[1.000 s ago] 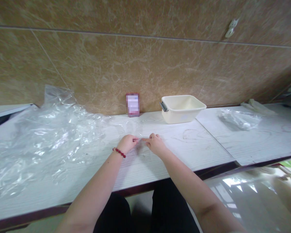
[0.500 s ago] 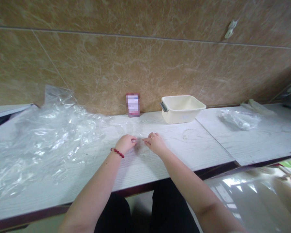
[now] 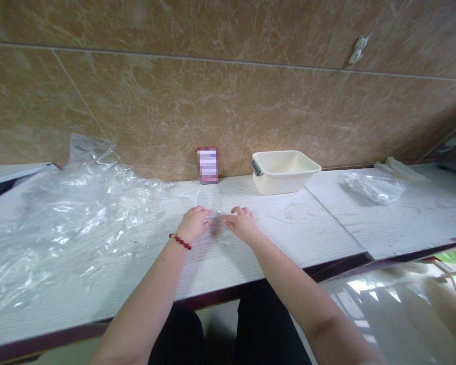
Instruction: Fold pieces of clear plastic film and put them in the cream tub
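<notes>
A brown marbled wall (image 3: 193, 91) stands along the back edge of the white wood-grain surface (image 3: 289, 238). A heap of crumpled clear plastic (image 3: 83, 203) covers much of the surface's left part, from near the front edge to the back edge, where its top leans on the wall; whether its layers enclose anything cannot be told. The cream tub (image 3: 279, 185) sits upright at the back edge, just left of the seam that crosses the surface, its open top showing cream inner walls and a dark grey handle (image 3: 256, 168) at its left end. Right of the seam, toward the back edge, lies a crumpled clear bag (image 3: 372, 189), its contents too blurred to make out. Midway between front and back edges are the left hand (image 3: 194, 223), thumb and forefinger parted, and the right hand (image 3: 245, 224), forefinger extended and the others bent; whether the right fingers pinch anything cannot be told. A blurred red-edged card (image 3: 207, 166) stands upright at the back edge, beyond the hands. Between the fingertips, near the surface's middle, shows a faint bit of clear film (image 3: 217, 213), its outline unclear. A red bead bracelet (image 3: 180, 242) circles the left wrist.
</notes>
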`<state>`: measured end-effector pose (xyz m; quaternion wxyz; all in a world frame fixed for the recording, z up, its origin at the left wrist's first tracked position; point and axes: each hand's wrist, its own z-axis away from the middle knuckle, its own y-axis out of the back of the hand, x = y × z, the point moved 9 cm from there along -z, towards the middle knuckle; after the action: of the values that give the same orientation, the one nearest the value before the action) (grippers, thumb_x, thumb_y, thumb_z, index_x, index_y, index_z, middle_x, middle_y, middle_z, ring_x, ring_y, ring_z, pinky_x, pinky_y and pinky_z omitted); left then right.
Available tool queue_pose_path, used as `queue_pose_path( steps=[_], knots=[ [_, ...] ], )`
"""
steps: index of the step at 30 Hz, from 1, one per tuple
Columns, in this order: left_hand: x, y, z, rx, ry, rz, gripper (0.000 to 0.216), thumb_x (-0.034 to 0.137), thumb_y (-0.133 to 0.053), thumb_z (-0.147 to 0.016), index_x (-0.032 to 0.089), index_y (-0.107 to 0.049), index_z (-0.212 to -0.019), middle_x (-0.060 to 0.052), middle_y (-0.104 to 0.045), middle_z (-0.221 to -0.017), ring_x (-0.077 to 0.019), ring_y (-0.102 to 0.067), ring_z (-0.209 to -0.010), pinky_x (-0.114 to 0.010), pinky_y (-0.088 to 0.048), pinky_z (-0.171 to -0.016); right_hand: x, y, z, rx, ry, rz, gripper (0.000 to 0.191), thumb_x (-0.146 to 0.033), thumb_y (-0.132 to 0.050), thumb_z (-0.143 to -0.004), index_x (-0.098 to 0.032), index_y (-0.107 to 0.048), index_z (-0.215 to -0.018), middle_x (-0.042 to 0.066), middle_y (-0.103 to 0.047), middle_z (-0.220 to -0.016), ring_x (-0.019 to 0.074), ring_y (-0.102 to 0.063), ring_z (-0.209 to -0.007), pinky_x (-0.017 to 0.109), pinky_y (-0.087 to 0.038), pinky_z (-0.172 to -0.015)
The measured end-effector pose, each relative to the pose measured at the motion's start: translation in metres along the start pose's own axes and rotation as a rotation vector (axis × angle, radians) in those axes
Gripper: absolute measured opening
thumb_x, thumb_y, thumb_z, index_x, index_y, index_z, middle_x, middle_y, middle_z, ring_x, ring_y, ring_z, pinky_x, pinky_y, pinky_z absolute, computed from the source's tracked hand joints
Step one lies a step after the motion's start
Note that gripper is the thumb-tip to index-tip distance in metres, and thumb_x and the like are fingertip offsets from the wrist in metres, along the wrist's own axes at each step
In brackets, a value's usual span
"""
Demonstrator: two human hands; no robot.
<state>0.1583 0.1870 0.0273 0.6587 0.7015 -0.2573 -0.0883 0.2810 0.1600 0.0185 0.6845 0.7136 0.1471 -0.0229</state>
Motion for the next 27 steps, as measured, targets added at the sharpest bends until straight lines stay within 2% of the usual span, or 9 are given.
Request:
queue_pose_path(
  steps=[2, 4, 8, 12, 15, 19, 23, 27],
  knots=[
    [0.015, -0.008, 0.002, -0.05, -0.106, -0.011, 0.037, 0.03, -0.041, -0.077, 0.02, -0.05, -0.111, -0.006, -0.047, -0.121, -0.0197, -0.038, -0.113, -0.033, -0.026, -0.095, -0.001, -0.003, 0.001, -0.025, -0.009, 0.024, 0.031, -0.047, -0.04, -0.078, -0.044, -0.049, -0.107, 0.0, -0.037, -0.118, 0.0233, -0.031, -0.101, 0.035, -0.029, -0.078],
    [0.025, -0.02, 0.007, -0.134, -0.151, -0.016, 0.039, 0.033, -0.037, -0.079, 0.021, -0.045, -0.116, -0.006, -0.038, -0.128, -0.0219, -0.027, -0.12, -0.04, -0.019, -0.098, 0.0, -0.006, 0.001, -0.048, -0.011, 0.035, 0.033, -0.049, -0.04, -0.077, -0.045, -0.047, -0.109, -0.001, -0.033, -0.123, 0.0246, -0.029, -0.104, 0.038, -0.028, -0.079],
    [0.023, -0.04, 0.017, -0.247, -0.076, -0.059, 0.057, 0.049, -0.035, -0.077, 0.017, -0.034, -0.124, -0.011, -0.027, -0.134, -0.0268, -0.018, -0.123, -0.05, -0.01, -0.097, 0.007, -0.012, -0.001, -0.072, -0.013, 0.031, 0.038, -0.055, -0.041, -0.074, -0.047, -0.043, -0.111, -0.002, -0.025, -0.129, 0.0278, -0.026, -0.108, 0.043, -0.025, -0.082],
    [0.013, -0.044, 0.021, -0.253, 0.013, -0.105, 0.073, 0.062, -0.027, -0.072, 0.012, -0.03, -0.126, -0.016, -0.023, -0.134, -0.0282, -0.014, -0.124, -0.051, -0.005, -0.097, 0.014, -0.016, -0.004, -0.103, -0.009, 0.032, 0.045, -0.061, -0.04, -0.07, -0.049, -0.038, -0.114, -0.003, -0.021, -0.132, 0.0298, -0.022, -0.112, 0.048, -0.022, -0.085],
    [0.009, -0.037, 0.019, -0.223, 0.037, -0.107, 0.075, 0.062, -0.026, -0.072, 0.009, -0.03, -0.126, -0.018, -0.023, -0.133, -0.0282, -0.014, -0.124, -0.049, -0.006, -0.097, 0.016, -0.019, -0.004, -0.135, 0.006, 0.043, 0.048, -0.062, -0.039, -0.07, -0.05, -0.035, -0.115, -0.003, -0.019, -0.133, 0.0301, -0.021, -0.114, 0.049, -0.021, -0.085],
    [0.003, -0.012, 0.032, -0.141, 0.039, -0.057, 0.065, 0.053, -0.028, -0.077, 0.008, -0.031, -0.125, -0.017, -0.027, -0.132, -0.0258, -0.019, -0.123, -0.045, -0.016, -0.098, 0.017, -0.016, -0.002, -0.138, 0.033, 0.042, 0.051, -0.064, -0.039, -0.068, -0.05, -0.033, -0.116, -0.002, -0.02, -0.133, 0.0302, -0.02, -0.114, 0.05, -0.02, -0.085],
    [-0.01, 0.011, 0.078, -0.043, 0.024, 0.045, 0.051, 0.045, -0.037, -0.077, 0.018, -0.04, -0.12, -0.01, -0.034, -0.13, -0.0217, -0.025, -0.121, -0.04, -0.022, -0.097, 0.017, -0.014, -0.002, -0.169, 0.05, 0.029, 0.058, -0.066, -0.043, -0.064, -0.048, -0.033, -0.117, -0.001, -0.022, -0.133, 0.0297, -0.019, -0.115, 0.049, -0.02, -0.085],
    [-0.019, 0.006, 0.124, -0.049, -0.025, 0.165, 0.043, 0.04, -0.045, -0.074, 0.025, -0.046, -0.115, -0.004, -0.04, -0.127, -0.0189, -0.033, -0.118, -0.035, -0.027, -0.097, 0.02, -0.008, 0.002, -0.193, 0.017, -0.004, 0.07, -0.067, -0.046, -0.06, -0.041, -0.029, -0.123, 0.002, -0.022, -0.133, 0.0303, -0.019, -0.117, 0.048, -0.023, -0.085]
  ],
)
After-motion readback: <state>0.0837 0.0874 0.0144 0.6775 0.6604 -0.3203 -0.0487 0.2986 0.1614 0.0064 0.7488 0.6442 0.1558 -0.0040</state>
